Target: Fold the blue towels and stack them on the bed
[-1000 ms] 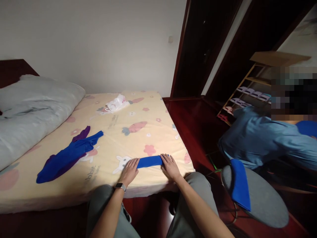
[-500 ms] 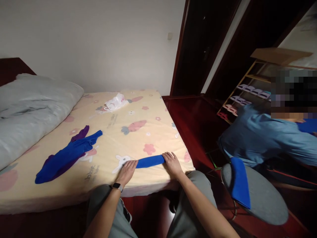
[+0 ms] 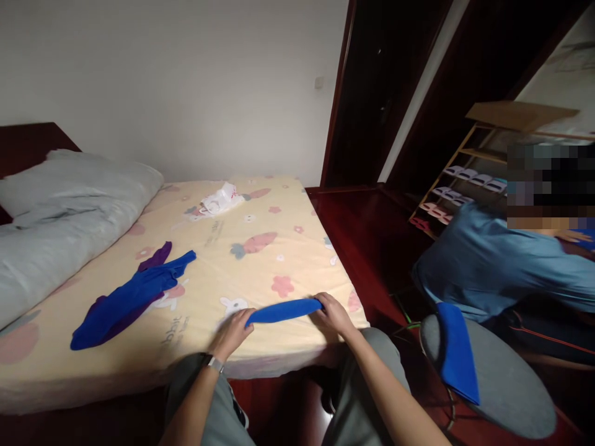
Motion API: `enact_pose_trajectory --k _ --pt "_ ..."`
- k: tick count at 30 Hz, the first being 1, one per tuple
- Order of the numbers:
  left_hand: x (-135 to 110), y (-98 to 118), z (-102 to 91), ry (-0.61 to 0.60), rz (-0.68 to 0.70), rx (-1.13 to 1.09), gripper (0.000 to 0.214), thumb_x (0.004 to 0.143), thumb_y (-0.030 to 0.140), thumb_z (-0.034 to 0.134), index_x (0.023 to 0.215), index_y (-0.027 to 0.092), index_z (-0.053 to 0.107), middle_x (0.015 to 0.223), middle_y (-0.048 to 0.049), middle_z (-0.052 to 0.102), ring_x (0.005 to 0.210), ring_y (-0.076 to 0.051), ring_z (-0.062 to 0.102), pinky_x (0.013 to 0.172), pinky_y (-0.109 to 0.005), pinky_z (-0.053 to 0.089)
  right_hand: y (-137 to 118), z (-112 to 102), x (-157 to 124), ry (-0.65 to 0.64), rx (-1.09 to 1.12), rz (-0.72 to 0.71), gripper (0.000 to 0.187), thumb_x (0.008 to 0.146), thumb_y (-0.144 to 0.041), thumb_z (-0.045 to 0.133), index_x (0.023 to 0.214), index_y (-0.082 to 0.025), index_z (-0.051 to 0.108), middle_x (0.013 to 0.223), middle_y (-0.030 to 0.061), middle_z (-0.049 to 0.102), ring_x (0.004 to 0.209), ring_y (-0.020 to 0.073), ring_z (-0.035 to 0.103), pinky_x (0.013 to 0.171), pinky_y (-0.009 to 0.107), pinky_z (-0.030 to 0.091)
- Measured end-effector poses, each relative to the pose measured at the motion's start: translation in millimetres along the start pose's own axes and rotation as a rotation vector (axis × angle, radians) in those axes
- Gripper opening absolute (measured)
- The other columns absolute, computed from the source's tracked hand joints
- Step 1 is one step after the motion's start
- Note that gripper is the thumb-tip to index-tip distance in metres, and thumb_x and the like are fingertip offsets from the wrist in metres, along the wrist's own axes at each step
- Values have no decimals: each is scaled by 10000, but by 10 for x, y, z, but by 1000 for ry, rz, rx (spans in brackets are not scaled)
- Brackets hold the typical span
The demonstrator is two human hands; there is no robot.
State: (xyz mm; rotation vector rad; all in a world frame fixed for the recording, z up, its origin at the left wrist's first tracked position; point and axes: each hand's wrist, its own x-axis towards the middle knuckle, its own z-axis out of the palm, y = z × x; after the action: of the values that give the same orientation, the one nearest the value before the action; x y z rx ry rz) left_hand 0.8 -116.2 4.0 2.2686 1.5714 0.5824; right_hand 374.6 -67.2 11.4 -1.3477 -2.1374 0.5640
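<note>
A folded blue cloth, long and narrow, stretches between my two hands near the front edge of the bed. My left hand grips its left end, fingers on top. At the other end, my right hand is closed round the cloth with the thumb underneath. Both ends of the strip are partly hidden by my fingers. To the left, a loose blue cloth lies crumpled over a purple cloth on the patterned sheet.
A white plastic bag lies towards the wall, and a grey quilt is heaped at left. At right, a person in a blue shirt bends beside a round grey stool with a folded blue cloth. Behind stands a shoe rack.
My fingers have gone from lying on the strip's ends to gripping them, and the cloth now looks slightly bowed and lifted. The whole view has shifted a little downward.
</note>
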Motion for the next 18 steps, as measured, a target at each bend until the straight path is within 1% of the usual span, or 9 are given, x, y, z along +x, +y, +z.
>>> enact_pose_trajectory --k 2,4,6,8,10,12,13,15,18 --pt "-53 -66 7 75 -157 -247 378 899 264 491 1270 235 559 1222 -69 676 1109 -210 646 962 -364 529 53 -33 -26 -31 192 101 335 820 -201 487 1120 -193 638 1093 71 698 994 223 639 914 336 498" --pt "-78 -127 93 147 -303 -453 389 915 372 485 1252 190 552 1153 -96 697 1024 -218 684 863 -350 570 104 -9 -33 -32 300 228 321 827 -239 465 1092 -176 635 981 57 713 882 213 659 827 321 527" --pt "-69 -166 221 171 -421 -575 429 909 428 488 1238 159 550 1081 -112 716 936 -224 709 741 -326 589 143 53 -22 -30 304 343 344 863 -287 444 1121 -149 625 875 52 714 768 205 664 735 308 537" --pt "-45 -179 341 136 -506 -607 440 911 445 482 1232 152 551 1001 -103 729 815 -210 720 635 -299 580 166 120 -9 -35 227 411 375 898 -321 435 1169 -138 619 854 62 723 749 207 675 716 301 532" --pt "-37 -170 410 109 -539 -541 441 929 454 463 1240 154 549 950 -87 730 703 -186 707 597 -293 567 173 169 -13 -34 146 430 382 914 -327 445 1205 -149 617 918 85 738 837 220 693 773 304 522" --pt "-64 -142 410 137 -475 -353 429 947 458 453 1245 168 561 961 -84 726 726 -188 705 669 -316 573 158 192 -41 -30 102 440 390 929 -329 450 1238 -151 607 983 114 739 915 243 693 821 321 507" --pt "-88 -119 387 171 -414 -229 418 955 456 452 1244 179 573 999 -91 721 804 -204 707 736 -336 573 139 195 -63 -33 70 447 400 942 -336 441 1257 -145 597 989 128 738 922 257 692 826 335 502" --pt "-141 -48 310 242 -288 21 391 965 439 452 1238 201 599 1095 -109 701 1000 -246 677 878 -387 544 67 192 -108 -18 -76 441 417 962 -341 421 1283 -129 582 1010 160 729 944 289 680 839 372 492" --pt "-155 135 185 308 -191 265 375 980 386 436 1269 222 608 1226 -129 660 1162 -288 606 991 -450 488 -141 196 -133 123 -357 334 439 969 -311 409 1341 -123 548 1178 203 671 1094 330 611 933 442 453"
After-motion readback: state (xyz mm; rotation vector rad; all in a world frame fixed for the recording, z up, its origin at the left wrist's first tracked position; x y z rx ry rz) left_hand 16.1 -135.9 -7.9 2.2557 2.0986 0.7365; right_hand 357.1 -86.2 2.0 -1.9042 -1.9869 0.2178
